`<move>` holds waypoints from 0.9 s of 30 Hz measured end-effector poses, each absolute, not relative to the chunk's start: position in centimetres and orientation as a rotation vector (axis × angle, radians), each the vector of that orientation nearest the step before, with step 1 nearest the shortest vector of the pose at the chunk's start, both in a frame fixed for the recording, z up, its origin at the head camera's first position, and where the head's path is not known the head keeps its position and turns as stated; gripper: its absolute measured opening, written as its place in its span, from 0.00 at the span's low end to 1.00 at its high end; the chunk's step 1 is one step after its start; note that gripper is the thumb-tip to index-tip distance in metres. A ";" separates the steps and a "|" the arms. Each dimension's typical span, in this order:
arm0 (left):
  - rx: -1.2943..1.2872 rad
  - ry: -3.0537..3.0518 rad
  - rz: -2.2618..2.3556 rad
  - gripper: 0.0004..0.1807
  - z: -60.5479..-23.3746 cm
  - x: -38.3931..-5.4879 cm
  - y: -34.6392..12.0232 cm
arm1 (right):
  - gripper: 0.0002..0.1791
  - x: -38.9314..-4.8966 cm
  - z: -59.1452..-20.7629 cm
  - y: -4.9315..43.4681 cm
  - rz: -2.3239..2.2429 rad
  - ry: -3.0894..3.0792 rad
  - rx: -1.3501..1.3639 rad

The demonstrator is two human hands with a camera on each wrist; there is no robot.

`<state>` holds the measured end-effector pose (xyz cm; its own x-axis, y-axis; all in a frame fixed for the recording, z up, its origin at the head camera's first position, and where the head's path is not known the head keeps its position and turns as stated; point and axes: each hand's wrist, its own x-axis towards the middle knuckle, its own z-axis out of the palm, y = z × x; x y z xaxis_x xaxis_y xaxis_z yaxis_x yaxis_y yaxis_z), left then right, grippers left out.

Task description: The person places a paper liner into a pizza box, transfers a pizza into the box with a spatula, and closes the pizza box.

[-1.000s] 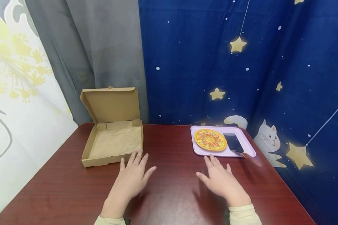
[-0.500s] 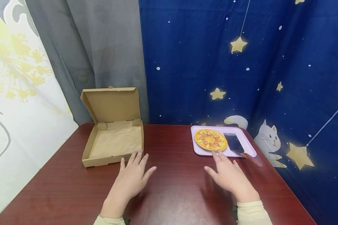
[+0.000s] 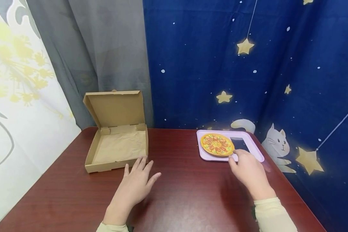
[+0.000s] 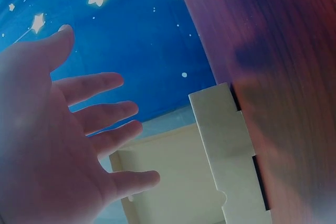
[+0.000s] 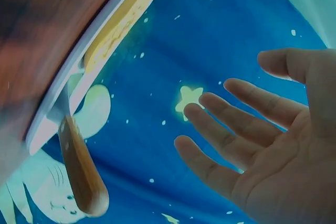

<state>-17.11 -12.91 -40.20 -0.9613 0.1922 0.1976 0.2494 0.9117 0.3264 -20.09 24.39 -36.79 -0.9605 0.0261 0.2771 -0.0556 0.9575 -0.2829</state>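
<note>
My left hand (image 3: 134, 185) hovers with spread fingers just in front of the cardboard pizza box (image 3: 113, 165), whose lid stands up. Nothing is in its palm, as the left wrist view shows. At the right, my right hand (image 3: 247, 170) is over the front edge of a lilac tray (image 3: 203, 156), fingers relaxed and holding nothing. On the tray lie a round pizza (image 3: 217, 145) and a spatula with a broad, dark-looking blade (image 3: 239, 143). The hand hides the spatula's wooden handle (image 5: 84, 177) in the head view; in the right wrist view it juts past the tray rim.
A sheet of brown paper (image 3: 120, 145) lines the box. Box and tray stand near the back edge of the dark red wooden table (image 3: 174, 199). Behind it hang a grey curtain (image 3: 119, 45) and a blue curtain with stars (image 3: 197, 64).
My right hand has moved right and forward, from in front of the tray to over its front edge by the spatula's handle. The left hand stays in place.
</note>
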 end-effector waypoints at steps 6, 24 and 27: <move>-0.346 -2.908 -0.516 0.34 -40.0 -17.1 -12.9 | 0.27 -21.0 -35.9 26.3 0.314 -2.842 0.021; -0.345 -2.902 -0.513 0.33 -39.8 -16.9 -12.9 | 0.25 -24.2 -36.5 31.7 0.080 -2.974 -0.015; -0.346 -2.898 -0.512 0.32 -39.8 -16.9 -13.0 | 0.25 -24.6 -37.0 32.5 0.077 -3.019 -0.027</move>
<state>-16.92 -12.96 -39.76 -0.9572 0.1958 0.2132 0.2570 0.9138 0.3146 -24.63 32.50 -36.97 -0.9925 0.0207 0.1203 0.0145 0.9985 -0.0521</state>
